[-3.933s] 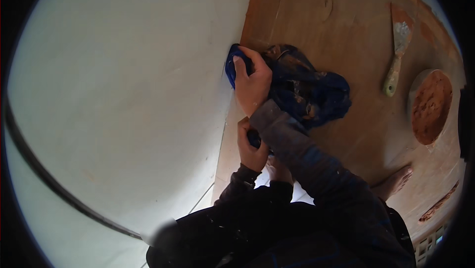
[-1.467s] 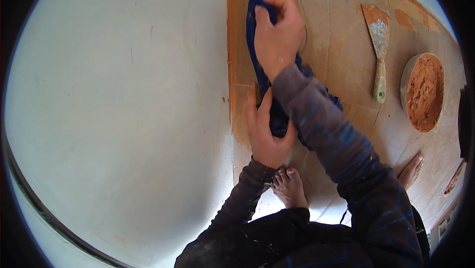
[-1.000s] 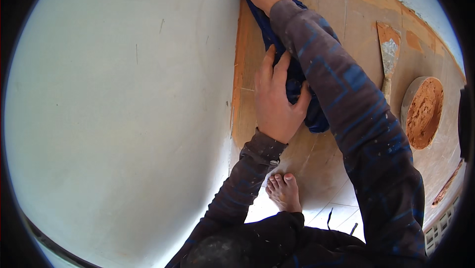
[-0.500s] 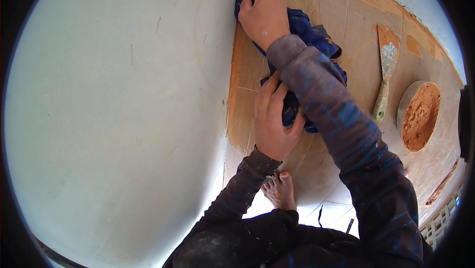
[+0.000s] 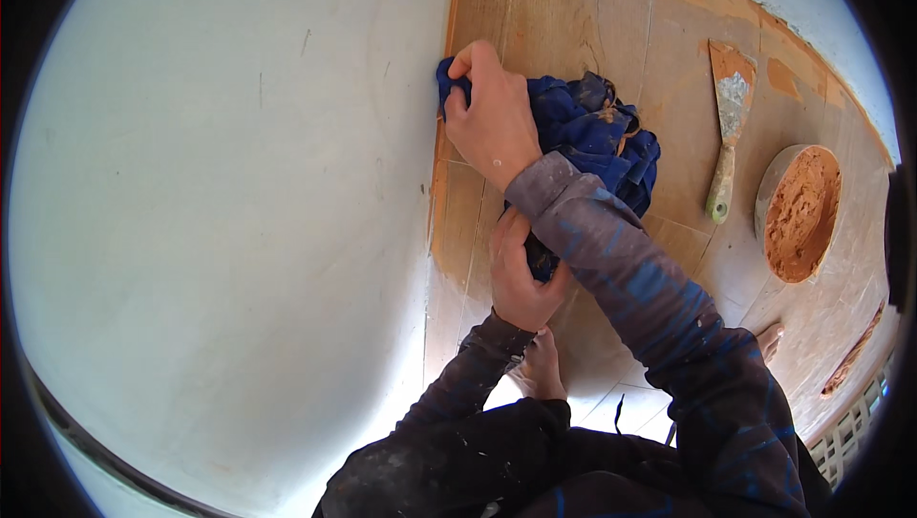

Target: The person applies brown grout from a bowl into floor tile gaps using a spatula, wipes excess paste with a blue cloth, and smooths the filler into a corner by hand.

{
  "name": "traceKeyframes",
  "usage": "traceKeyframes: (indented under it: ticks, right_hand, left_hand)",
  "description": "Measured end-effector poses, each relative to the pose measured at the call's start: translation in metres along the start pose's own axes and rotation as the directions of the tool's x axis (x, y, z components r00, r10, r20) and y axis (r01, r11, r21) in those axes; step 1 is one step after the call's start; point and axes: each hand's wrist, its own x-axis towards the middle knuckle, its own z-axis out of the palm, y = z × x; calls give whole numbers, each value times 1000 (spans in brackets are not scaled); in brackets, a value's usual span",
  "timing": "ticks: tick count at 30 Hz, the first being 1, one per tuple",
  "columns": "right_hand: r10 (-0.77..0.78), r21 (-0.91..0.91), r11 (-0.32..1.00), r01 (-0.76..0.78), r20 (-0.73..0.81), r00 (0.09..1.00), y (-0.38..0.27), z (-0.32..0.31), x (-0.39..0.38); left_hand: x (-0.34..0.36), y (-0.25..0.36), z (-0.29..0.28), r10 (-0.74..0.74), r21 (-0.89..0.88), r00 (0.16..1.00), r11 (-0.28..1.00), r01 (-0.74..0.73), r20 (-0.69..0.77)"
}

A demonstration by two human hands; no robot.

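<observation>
Crumpled dark-blue rag (image 5: 592, 136), orange-stained, bunched on tiled floor (image 5: 669, 69) at wall's (image 5: 239, 183) foot. Right hand (image 5: 492, 121) clutching its 10 o'clock corner, left hand (image 5: 521, 269) gripping 6 o'clock end.

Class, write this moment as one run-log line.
right hand: grips blue cloth at wall edge | left hand: on cloth's lower end | floor: putty knife, bowl of brown paste

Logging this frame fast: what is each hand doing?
Left hand: closed on the lower end of the blue cloth.
Right hand: closed on the cloth's upper end, beside the white wall.
</observation>
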Motion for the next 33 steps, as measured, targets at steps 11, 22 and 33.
traceKeyframes:
  ticks: [11, 22, 33]
  right_hand:
    - [98, 353, 931, -98, 18, 995, 4, -30, -40]
    - [102, 579, 699, -419, 499, 860, -22, -208, -36]
    - [-295, -400, 839, 369, 237, 926, -16, -183, -66]
  left_hand:
    - [-10, 24, -3, -54, -19, 997, 998, 53, -63]
    - [1, 24, -31, -146, -265, 976, 946, 185, 162]
    - [25, 41, -19, -190, -421, 947, 860, 288, 259]
